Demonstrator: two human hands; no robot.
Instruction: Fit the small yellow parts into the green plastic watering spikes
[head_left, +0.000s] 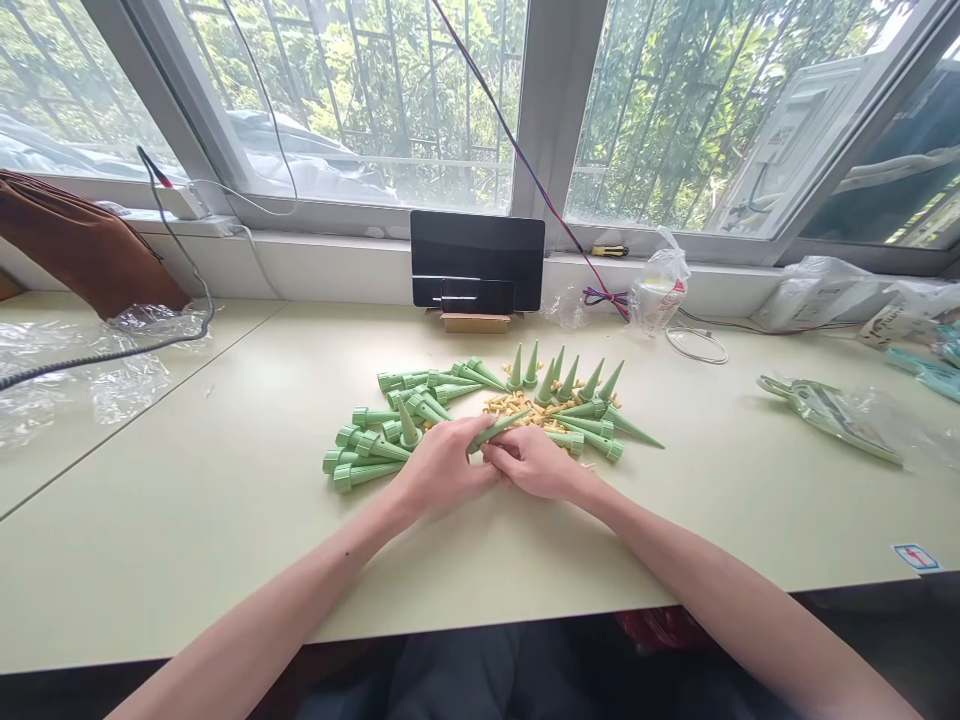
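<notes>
A green plastic watering spike (501, 426) is held in my left hand (448, 462), its tip pointing up and to the right. My right hand (540, 462) is closed against the left one, just below the spike; whatever its fingertips hold is hidden. Beyond the hands lies a heap of small yellow plastic pieces (511, 404), partly covered by my fingers. Several more green spikes (371, 445) lie piled to the left, with one standing upright (407, 428) among them. Other spikes stand in a group (568, 380) behind the yellow pieces, and several lie at the right (596, 428).
A dark tablet (478, 250) leans at the back on a cardboard stand (475, 323). A bagged cup (660, 290) and a coiled white cable (697, 345) are right of it. A green tool-like item (832, 415) lies far right; a brown bag (82, 240) and clear plastic (75, 375) lie left.
</notes>
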